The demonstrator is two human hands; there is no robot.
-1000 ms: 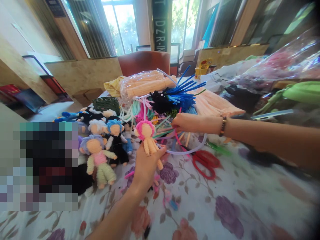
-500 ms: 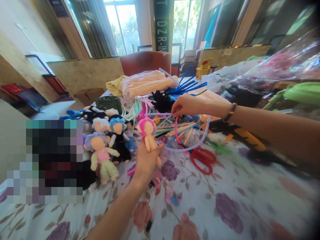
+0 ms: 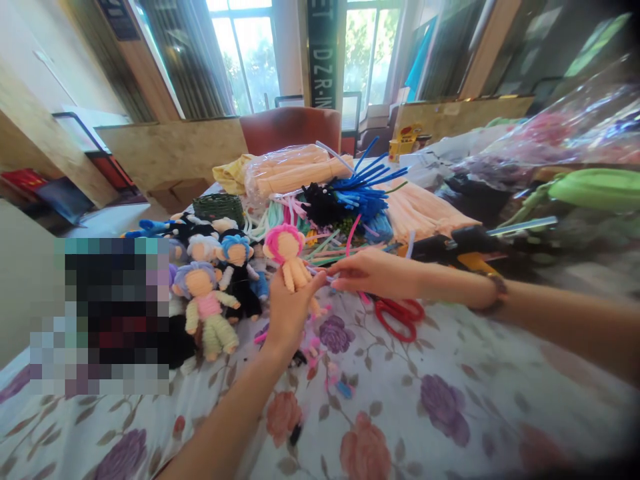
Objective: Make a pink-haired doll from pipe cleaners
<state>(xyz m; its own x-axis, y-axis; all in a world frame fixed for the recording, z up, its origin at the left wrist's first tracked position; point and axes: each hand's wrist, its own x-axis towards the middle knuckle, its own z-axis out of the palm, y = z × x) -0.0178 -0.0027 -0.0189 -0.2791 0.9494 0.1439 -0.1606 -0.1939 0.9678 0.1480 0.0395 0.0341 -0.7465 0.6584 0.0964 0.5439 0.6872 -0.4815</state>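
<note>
A small peach doll with pink hair (image 3: 286, 245) is upright in my left hand (image 3: 290, 307), its fingers wrapped round the lower body. My right hand (image 3: 367, 272) is beside the doll, thumb and fingers pinched on a pale lavender pipe cleaner (image 3: 411, 244); its near end lies by my left fingertips, and most of its length is hidden behind my right hand. Red-handled scissors (image 3: 397, 319) lie on the flowered tablecloth just below my right hand.
Several finished dolls (image 3: 207, 307) stand at the left. Blue pipe cleaners (image 3: 373, 190), a peach bundle (image 3: 425, 210) and a wrapped pack (image 3: 295, 172) lie at the back. A glue gun (image 3: 450, 247) is at the right, and small scraps (image 3: 344, 389) are in front.
My right hand has come down and nearer to my left hand, bringing the lavender pipe cleaner along. The doll has shifted slightly left and up with my left hand.
</note>
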